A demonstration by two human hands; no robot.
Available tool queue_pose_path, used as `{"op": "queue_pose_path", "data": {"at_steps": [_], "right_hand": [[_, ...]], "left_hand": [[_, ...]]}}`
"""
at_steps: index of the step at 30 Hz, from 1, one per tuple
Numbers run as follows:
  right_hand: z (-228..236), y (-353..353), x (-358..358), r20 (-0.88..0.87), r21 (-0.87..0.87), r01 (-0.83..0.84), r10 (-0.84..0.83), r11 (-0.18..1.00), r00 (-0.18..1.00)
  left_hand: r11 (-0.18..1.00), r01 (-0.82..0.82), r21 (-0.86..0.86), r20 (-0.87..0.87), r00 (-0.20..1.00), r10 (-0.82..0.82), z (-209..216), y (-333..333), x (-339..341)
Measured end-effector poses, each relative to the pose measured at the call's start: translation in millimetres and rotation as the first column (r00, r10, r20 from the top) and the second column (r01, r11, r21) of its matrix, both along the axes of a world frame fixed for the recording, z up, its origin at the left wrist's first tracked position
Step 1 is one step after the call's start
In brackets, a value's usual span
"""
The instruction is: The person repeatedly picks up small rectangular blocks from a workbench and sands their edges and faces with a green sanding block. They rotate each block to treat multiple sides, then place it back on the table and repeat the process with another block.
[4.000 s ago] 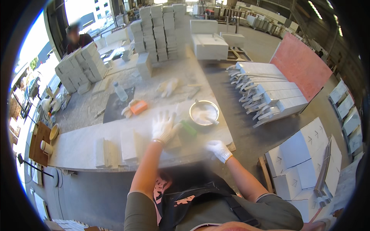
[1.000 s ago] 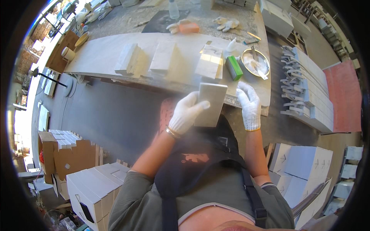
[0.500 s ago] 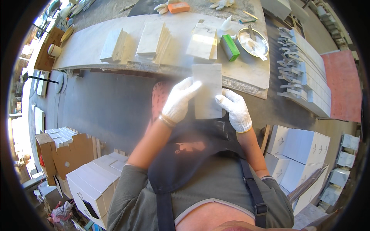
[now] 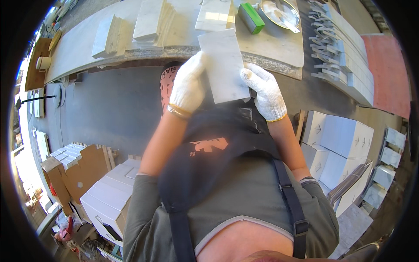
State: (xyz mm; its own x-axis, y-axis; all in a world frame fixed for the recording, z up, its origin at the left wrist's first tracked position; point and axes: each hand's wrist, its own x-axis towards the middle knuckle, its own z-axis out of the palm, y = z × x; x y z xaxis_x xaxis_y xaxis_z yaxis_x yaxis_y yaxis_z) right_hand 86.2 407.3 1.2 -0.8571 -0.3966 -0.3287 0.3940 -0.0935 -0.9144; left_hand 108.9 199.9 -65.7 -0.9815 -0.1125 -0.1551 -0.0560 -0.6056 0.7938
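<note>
I hold a white marble tile (image 4: 224, 65) flat in front of my body, just below the edge of the stone workbench (image 4: 270, 48). My left hand (image 4: 188, 85), in a white glove, grips the tile's left edge. My right hand (image 4: 264, 92), also gloved, holds its right edge. On the bench above lie stacks of similar tiles (image 4: 150, 19), another stack (image 4: 109, 35) to the left, a single tile (image 4: 214, 15), a green block (image 4: 251, 17) and a metal bowl (image 4: 281, 13).
White boxes (image 4: 336, 144) stand on my right, with loose tiles (image 4: 388, 166) beyond. A rack of white slabs (image 4: 345, 52) and a red board (image 4: 386, 70) sit at the upper right. Open cardboard cartons (image 4: 83, 170) and a white box (image 4: 109, 201) stand at the lower left.
The view has tilted further down toward my body. The tile has stayed in both hands, now lower in front of my apron and closer to the bench edge.
</note>
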Motion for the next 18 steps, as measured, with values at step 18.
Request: {"op": "queue_pose_path", "data": {"at_steps": [18], "right_hand": [[-35,31,3,0.018,0.050,-0.103,0.102,0.993,0.995]], "left_hand": [[0.991,-0.026,0.134,0.034,0.999,0.022,-15,-11,-4]]}}
